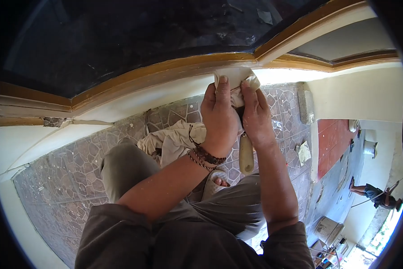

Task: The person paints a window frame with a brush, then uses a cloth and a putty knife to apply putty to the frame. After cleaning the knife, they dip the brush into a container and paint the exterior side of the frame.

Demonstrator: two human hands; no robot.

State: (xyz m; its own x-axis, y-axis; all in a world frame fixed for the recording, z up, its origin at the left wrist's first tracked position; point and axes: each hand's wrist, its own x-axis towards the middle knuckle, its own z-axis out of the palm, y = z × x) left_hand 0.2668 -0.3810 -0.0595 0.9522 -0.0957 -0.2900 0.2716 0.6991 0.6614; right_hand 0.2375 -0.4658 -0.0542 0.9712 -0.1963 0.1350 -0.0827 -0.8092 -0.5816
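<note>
Both hands are together just below the wooden window frame. My left hand is closed on a pale cloth, its thumb pressed on top. My right hand grips the other side of the same cloth, fingers bent. A tool with a pale handle hangs below my right hand; its upper part is hidden behind the hands and cloth, and I cannot make out how it is held.
Dark glass lies beyond the frame. A crumpled cloth rests near my left knee on the stone-patterned floor. At the far right are another person holding a pole and a bucket.
</note>
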